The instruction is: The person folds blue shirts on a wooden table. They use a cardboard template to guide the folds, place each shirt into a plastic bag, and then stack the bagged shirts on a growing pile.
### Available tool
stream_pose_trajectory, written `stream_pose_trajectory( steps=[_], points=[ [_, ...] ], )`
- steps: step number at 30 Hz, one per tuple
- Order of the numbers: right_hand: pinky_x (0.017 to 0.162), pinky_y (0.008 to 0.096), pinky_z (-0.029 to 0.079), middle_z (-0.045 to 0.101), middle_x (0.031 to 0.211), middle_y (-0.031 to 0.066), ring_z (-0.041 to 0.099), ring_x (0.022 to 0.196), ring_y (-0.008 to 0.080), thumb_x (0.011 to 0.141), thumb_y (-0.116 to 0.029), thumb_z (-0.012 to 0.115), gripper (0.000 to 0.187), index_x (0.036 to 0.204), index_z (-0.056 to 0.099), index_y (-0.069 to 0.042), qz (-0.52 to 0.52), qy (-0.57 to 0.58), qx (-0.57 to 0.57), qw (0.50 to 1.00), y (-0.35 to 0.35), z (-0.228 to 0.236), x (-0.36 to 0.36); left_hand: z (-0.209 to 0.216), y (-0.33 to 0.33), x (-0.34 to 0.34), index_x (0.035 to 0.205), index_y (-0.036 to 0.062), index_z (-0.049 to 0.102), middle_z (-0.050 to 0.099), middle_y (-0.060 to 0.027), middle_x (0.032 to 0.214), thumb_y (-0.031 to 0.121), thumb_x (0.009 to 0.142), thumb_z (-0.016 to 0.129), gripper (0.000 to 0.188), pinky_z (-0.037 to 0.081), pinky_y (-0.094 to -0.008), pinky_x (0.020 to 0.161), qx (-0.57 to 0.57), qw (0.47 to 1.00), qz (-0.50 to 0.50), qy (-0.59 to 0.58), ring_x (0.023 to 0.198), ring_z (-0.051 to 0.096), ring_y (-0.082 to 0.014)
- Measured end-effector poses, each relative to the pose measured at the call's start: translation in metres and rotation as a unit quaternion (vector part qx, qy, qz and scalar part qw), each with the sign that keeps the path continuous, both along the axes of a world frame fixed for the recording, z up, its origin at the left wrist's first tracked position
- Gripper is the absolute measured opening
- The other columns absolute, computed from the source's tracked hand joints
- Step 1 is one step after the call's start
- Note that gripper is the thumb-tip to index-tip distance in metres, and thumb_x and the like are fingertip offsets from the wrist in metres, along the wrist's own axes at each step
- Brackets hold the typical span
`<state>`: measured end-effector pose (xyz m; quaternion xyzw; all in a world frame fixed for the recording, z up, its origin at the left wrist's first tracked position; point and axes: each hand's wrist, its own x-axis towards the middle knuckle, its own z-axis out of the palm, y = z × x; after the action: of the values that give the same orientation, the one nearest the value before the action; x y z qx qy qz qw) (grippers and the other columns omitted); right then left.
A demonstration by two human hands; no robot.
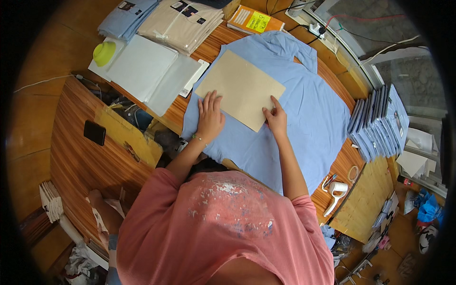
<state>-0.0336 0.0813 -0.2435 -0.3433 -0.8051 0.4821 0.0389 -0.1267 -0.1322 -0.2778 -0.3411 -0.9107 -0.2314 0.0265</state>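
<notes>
A light blue shirt (pixel 308 121) lies spread over the wooden table, its sleeve folded at the far side. On top of it rests a flat beige cardboard sheet (pixel 242 85), turned at an angle. My left hand (pixel 210 116) lies flat with fingers stretched over the sheet's near left edge. At the sheet's right side, my right hand (pixel 277 118) has its thumb and forefinger closed on the edge near the corner. A small red bit shows beside that palm, too little to name.
Clear plastic sleeves (pixel 142 69) and bagged beige garments (pixel 178 23) lie at the far left. Packed blue shirts (pixel 377 124) stand stacked at right, near a white handled tool (pixel 337 195). A phone (pixel 94 132) lies on the left table, where another person's arm (pixel 107 216) reaches in.
</notes>
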Motion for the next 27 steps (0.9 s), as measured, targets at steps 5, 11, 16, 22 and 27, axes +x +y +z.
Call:
stream_pose_trajectory(
  steps=[5, 11, 16, 22, 27],
  points=[
    [0.047, 0.0353, 0.040, 0.051, 0.054, 0.0085, 0.048, 0.045, 0.0218, 0.080, -0.023, 0.066, 0.045, 0.120, 0.054, -0.007, 0.016, 0.006, 0.153, 0.988, 0.000, 0.043, 0.040, 0.049, -0.007, 0.009, 0.114, 0.0019, 0.053, 0.044, -0.0203, 0.127, 0.017, 0.083, 0.053, 0.035, 0.030, -0.0530, 0.099, -0.003, 0.997, -0.037, -0.062, 0.122, 0.038, -0.0331],
    [0.055, 0.0376, 0.042, 0.057, 0.066, 0.0130, 0.055, 0.059, 0.0264, 0.078, -0.026, 0.069, 0.029, 0.097, 0.062, -0.004, 0.008, -0.249, 0.161, 0.955, 0.011, 0.048, 0.239, 0.034, -0.094, 0.050, 0.094, -0.0001, 0.057, 0.062, -0.0143, 0.096, 0.025, 0.090, 0.049, 0.026, 0.049, -0.0366, 0.077, -0.213, 0.630, -0.097, -0.741, 0.080, 0.061, -0.0208],
    [0.072, 0.0392, 0.044, 0.054, 0.100, 0.0186, 0.054, 0.086, 0.0311, 0.075, -0.029, 0.073, 0.048, 0.104, 0.053, 0.004, -0.221, -0.255, 0.240, 0.910, -0.014, -0.006, 0.382, -0.107, -0.125, 0.096, 0.122, 0.0014, 0.046, 0.052, -0.0159, 0.121, 0.026, 0.090, 0.049, 0.041, 0.043, -0.0441, 0.094, 0.299, 0.359, 0.225, -0.855, 0.109, 0.051, -0.0286],
    [0.060, 0.0293, 0.042, 0.054, 0.073, 0.0073, 0.051, 0.063, 0.0148, 0.078, -0.012, 0.067, 0.022, 0.090, 0.056, 0.003, -0.321, -0.122, 0.071, 0.936, -0.024, -0.033, 0.396, -0.165, -0.136, 0.073, 0.129, 0.0051, 0.043, 0.048, -0.0117, 0.129, 0.032, 0.092, 0.044, 0.046, 0.038, -0.0475, 0.100, 0.379, 0.249, 0.307, -0.837, 0.115, 0.047, -0.0312],
    [0.052, 0.0226, 0.043, 0.054, 0.078, 0.0047, 0.050, 0.057, 0.0113, 0.082, -0.005, 0.060, 0.035, 0.116, 0.051, -0.002, -0.443, 0.063, -0.170, 0.878, -0.034, 0.011, 0.370, -0.055, -0.146, 0.068, 0.131, 0.0086, 0.040, 0.047, -0.0093, 0.130, 0.037, 0.095, 0.039, 0.046, 0.039, -0.0474, 0.099, 0.416, 0.434, 0.401, -0.691, 0.116, 0.046, -0.0291]
  ],
)
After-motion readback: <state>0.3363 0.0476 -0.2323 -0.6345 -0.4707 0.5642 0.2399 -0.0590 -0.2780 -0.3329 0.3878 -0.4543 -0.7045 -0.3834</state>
